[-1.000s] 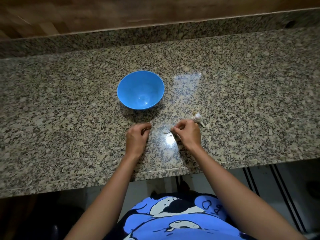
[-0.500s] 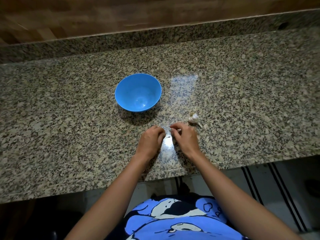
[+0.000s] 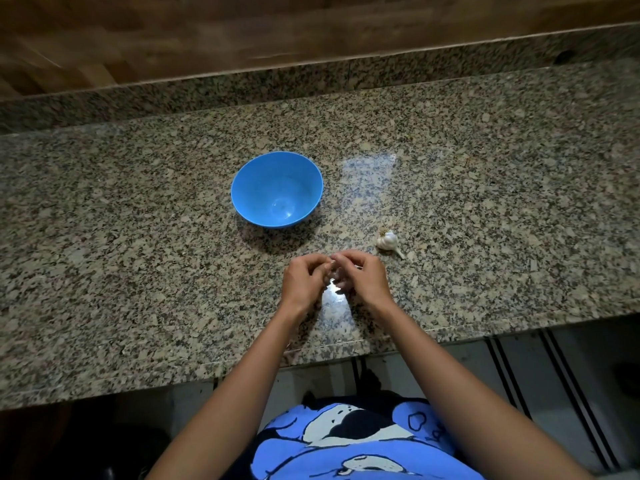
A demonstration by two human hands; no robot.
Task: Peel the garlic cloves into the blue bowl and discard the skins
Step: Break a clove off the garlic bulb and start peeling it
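While both hands meet over the counter [image 3: 138, 237], the count stands at one bowl [image 3: 249, 174], one garlic bulb [image 3: 388, 240] and one small pale piece between the fingertips, apparently a clove [image 3: 332, 268], though it is too small to confirm.

The left hand [image 3: 304, 282] and right hand [image 3: 367, 278] sit knuckle to knuckle near the counter's front edge. The fingers of both are curled inward and pinch the clove between them.

The bulb is white and papery, lying on its side. It has a brownish root tuft at the far end, and its stem points near-right. It rests on the counter right of the bowl, just beyond the right hand and apart from it.

The bowl is blue, upright, beyond the left hand and apart from both hands. Its inside shows bare plastic down to a glint at the bottom.
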